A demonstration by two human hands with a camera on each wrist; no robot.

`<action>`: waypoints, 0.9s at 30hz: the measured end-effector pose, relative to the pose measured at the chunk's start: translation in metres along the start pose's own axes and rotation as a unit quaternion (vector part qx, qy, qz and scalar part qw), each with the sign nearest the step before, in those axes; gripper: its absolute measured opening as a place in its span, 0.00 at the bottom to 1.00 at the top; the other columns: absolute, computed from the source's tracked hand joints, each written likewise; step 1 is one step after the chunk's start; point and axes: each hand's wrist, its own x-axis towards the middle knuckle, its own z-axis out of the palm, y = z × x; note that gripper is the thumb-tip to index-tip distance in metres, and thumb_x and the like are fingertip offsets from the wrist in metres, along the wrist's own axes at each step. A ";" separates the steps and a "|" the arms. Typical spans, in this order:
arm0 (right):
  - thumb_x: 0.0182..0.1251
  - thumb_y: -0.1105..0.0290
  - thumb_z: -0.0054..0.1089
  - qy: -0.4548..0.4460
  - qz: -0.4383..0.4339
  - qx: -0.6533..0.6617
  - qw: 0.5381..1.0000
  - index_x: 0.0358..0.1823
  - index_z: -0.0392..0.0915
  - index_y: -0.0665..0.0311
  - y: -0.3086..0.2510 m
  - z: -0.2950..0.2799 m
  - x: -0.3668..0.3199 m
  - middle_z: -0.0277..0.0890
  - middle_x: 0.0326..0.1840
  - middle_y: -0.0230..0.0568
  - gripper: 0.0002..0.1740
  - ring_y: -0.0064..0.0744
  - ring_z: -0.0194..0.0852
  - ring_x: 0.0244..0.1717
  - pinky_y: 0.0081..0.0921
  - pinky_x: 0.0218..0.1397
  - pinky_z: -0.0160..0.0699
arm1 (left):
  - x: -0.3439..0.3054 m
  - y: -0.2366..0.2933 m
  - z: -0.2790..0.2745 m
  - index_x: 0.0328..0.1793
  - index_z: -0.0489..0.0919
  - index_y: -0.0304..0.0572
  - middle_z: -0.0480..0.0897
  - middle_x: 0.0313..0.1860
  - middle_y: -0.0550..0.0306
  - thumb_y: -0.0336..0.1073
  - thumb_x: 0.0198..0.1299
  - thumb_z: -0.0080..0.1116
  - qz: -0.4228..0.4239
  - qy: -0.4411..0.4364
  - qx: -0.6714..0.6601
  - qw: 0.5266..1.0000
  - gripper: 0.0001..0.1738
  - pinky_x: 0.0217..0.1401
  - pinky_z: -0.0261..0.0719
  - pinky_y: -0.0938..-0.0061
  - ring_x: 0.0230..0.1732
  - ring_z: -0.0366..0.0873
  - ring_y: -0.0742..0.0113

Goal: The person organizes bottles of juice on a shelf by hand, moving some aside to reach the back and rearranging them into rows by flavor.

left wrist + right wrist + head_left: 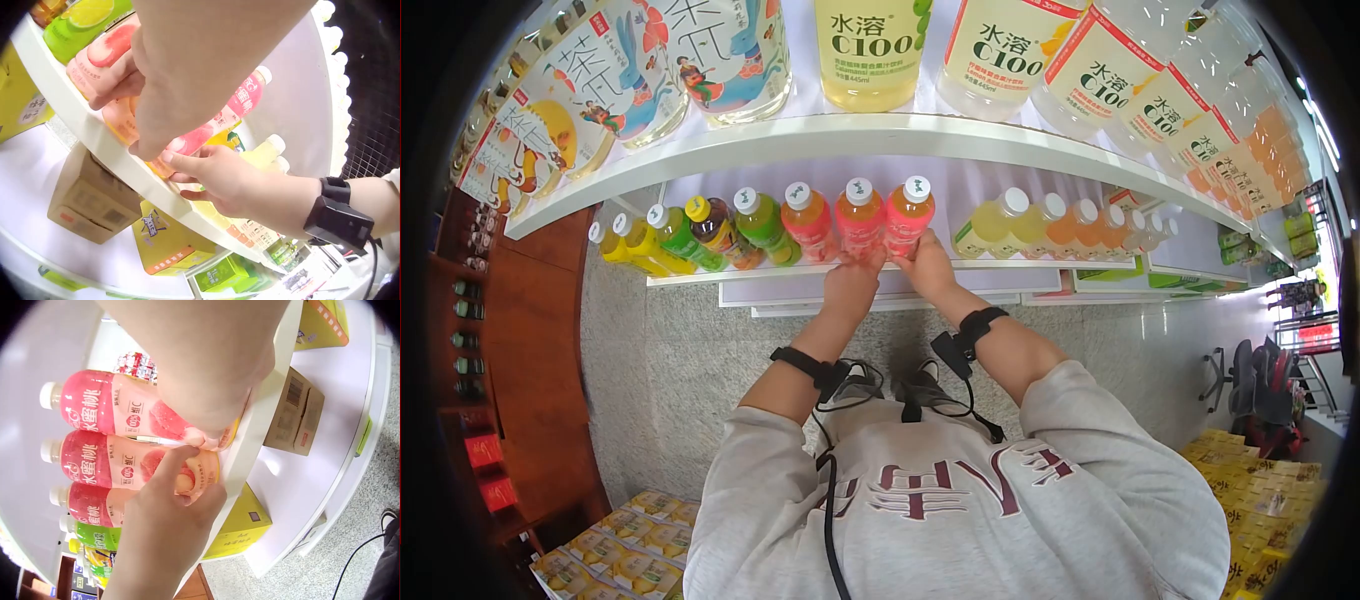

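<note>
Three pink peach drink bottles with white caps stand side by side at the shelf's front edge. My left hand (852,284) holds the middle peach bottle (860,218) low down. In the right wrist view, its thumb lies along one side of that bottle and its fingers bend at the base. My right hand (927,270) grips the lower part of the right peach bottle (909,212), thumb at the front, as the left wrist view shows. The left peach bottle (807,222) stands beside them, close to the left hand's fingers. My right palm is hidden in its own wrist view.
Green and yellow bottles (685,240) line the shelf to the left, and pale yellow juice bottles (992,222) to the right. Overhead, an upper shelf edge (900,128) carries large bottles. Below sit a brown carton (94,197) and a yellow box (169,244).
</note>
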 end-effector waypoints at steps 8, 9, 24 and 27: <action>0.49 0.64 0.73 0.003 -0.010 0.007 1.000 0.45 0.65 0.68 0.001 -0.001 0.000 0.76 0.42 0.55 0.28 0.56 0.76 0.46 0.44 0.46 0.76 | -0.005 -0.008 -0.003 0.61 0.69 0.66 0.80 0.35 0.43 0.37 0.46 0.62 0.014 0.034 -0.012 0.999 0.32 0.21 0.80 0.65 0.24 0.82 0.55; 0.49 0.64 0.73 0.003 -0.004 0.009 1.000 0.44 0.65 0.68 0.000 -0.001 0.000 0.76 0.42 0.55 0.28 0.56 0.76 0.45 0.44 0.46 0.76 | -0.005 -0.008 -0.002 0.61 0.69 0.66 0.80 0.34 0.43 0.37 0.46 0.62 0.014 0.030 -0.011 0.999 0.32 0.21 0.80 0.65 0.24 0.82 0.55; 0.50 0.63 0.73 0.009 -0.020 -0.011 1.000 0.45 0.64 0.69 0.001 -0.002 -0.001 0.76 0.41 0.56 0.29 0.57 0.76 0.45 0.43 0.45 0.76 | -0.011 -0.010 0.006 0.60 0.73 0.62 0.80 0.34 0.50 0.35 0.43 0.62 0.026 0.060 -0.025 0.998 0.32 0.23 0.80 0.66 0.25 0.82 0.57; 0.50 0.65 0.73 0.010 -0.011 -0.014 1.000 0.47 0.65 0.70 -0.001 -0.003 -0.002 0.76 0.42 0.57 0.29 0.56 0.76 0.45 0.42 0.45 0.76 | -0.011 -0.009 0.005 0.60 0.73 0.61 0.80 0.34 0.53 0.35 0.43 0.62 0.024 0.049 -0.009 0.998 0.32 0.23 0.80 0.66 0.25 0.82 0.58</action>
